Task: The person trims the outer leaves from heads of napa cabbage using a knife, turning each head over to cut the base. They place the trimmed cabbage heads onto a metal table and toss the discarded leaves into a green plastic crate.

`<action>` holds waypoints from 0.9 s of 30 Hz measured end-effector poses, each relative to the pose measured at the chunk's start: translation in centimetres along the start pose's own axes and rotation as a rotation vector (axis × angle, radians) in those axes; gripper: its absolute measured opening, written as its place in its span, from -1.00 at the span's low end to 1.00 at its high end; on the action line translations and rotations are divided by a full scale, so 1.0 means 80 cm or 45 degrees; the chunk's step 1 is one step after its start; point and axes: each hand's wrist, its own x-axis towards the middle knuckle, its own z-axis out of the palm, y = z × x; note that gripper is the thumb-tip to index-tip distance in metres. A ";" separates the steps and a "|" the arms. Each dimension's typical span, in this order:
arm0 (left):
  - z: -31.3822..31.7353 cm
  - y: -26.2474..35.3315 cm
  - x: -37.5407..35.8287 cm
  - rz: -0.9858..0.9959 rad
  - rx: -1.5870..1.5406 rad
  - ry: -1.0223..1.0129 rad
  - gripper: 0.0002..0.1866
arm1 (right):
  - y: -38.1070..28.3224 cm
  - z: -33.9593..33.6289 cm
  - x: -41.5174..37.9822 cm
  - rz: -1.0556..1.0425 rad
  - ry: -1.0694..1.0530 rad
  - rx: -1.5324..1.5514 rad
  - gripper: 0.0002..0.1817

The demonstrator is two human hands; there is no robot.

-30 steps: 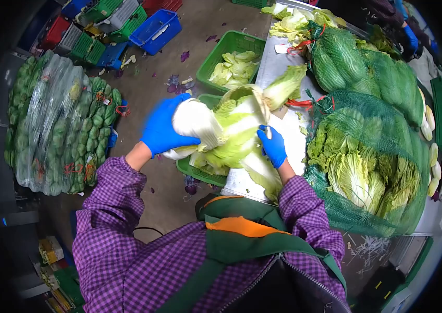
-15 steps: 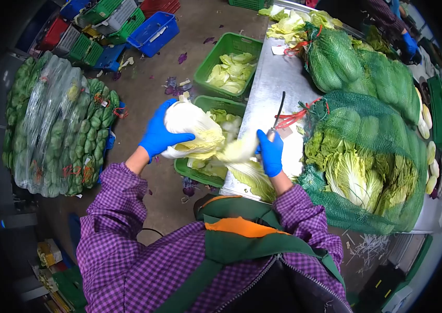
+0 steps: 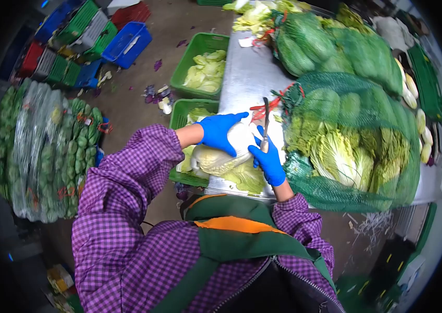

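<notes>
My left hand (image 3: pixel 221 134), in a blue glove, is closed over a napa cabbage (image 3: pixel 217 159). The cabbage lies on its side at the table's left edge, its white base towards my right hand (image 3: pixel 270 163). That hand, also in a blue glove, grips a knife (image 3: pixel 266 121) by its handle, the dark blade pointing away from me. Its fingertips are close to the cabbage base; whether they touch cannot be made out. Loose outer leaves (image 3: pixel 246 180) lie on the metal table (image 3: pixel 247 65) beneath.
Two green crates with leaves, a far one (image 3: pixel 177 78) and a near one (image 3: pixel 178 112), stand left of the table. Right of my hands, a green mesh sack (image 3: pixel 330 83) of cabbages lies opened. A wrapped stack of greens (image 3: pixel 43 156) and a blue crate (image 3: pixel 127 46) are farther left.
My left hand has brought the cabbage rightwards and down from over the crates to the table edge, turning its base towards the knife. The blurred leaf between my hands has come away.
</notes>
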 end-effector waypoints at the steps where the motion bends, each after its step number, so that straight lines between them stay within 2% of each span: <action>1: 0.002 0.003 0.012 0.059 -0.150 0.053 0.16 | 0.013 -0.019 -0.006 0.066 0.084 0.029 -0.25; 3: 0.012 0.003 0.017 0.090 -0.066 0.003 0.13 | 0.036 -0.040 -0.023 0.215 0.229 0.126 -0.34; 5: 0.041 0.004 0.006 0.049 0.122 -0.034 0.15 | 0.055 -0.032 -0.034 0.211 0.351 0.140 -0.39; 6: 0.049 0.021 -0.006 -0.016 0.315 -0.011 0.18 | 0.038 -0.016 -0.042 0.215 0.380 -0.005 -0.39; 7: 0.065 0.021 -0.013 -0.054 0.386 0.117 0.20 | 0.040 -0.008 -0.042 0.134 0.352 -0.005 -0.38; 9: 0.083 0.007 -0.008 -0.207 0.506 0.372 0.21 | 0.030 -0.007 -0.041 0.234 0.165 0.134 -0.40; 10: 0.076 -0.011 -0.004 -0.280 0.340 0.305 0.23 | 0.026 0.001 -0.044 0.232 0.171 0.158 -0.40; 11: 0.081 -0.021 -0.007 -0.334 0.452 0.358 0.18 | 0.021 0.011 -0.048 0.181 0.221 0.000 -0.46; 12: 0.070 -0.021 -0.010 -0.355 0.357 0.326 0.17 | 0.021 0.016 -0.050 0.130 0.271 -0.158 -0.51; 13: 0.059 -0.017 -0.013 -0.382 0.266 0.293 0.16 | 0.032 0.013 -0.049 0.130 0.277 -0.134 -0.51; 15: 0.054 -0.013 -0.016 -0.455 0.174 0.208 0.16 | 0.052 0.009 -0.044 -0.098 0.357 -0.485 -0.64; 16: 0.053 -0.011 -0.015 -0.529 0.061 0.143 0.15 | 0.054 0.007 -0.047 -0.109 0.342 -0.541 -0.72; 17: 0.056 -0.012 -0.012 -0.532 0.067 0.133 0.15 | 0.055 0.006 -0.047 -0.102 0.345 -0.531 -0.72; 20: 0.064 -0.017 -0.009 -0.536 0.194 0.168 0.15 | 0.061 0.013 -0.045 -0.065 0.127 -0.649 -0.74; 23: 0.059 -0.020 -0.005 -0.495 0.184 0.156 0.15 | 0.096 0.009 -0.035 -0.137 0.165 -0.677 -0.75; 25: 0.057 -0.024 -0.001 -0.529 0.152 0.105 0.15 | 0.062 0.011 -0.037 -0.066 0.131 -0.636 -0.75; 27: 0.061 -0.029 -0.002 -0.494 0.126 0.115 0.15 | 0.060 0.015 -0.036 -0.144 0.096 -0.613 -0.75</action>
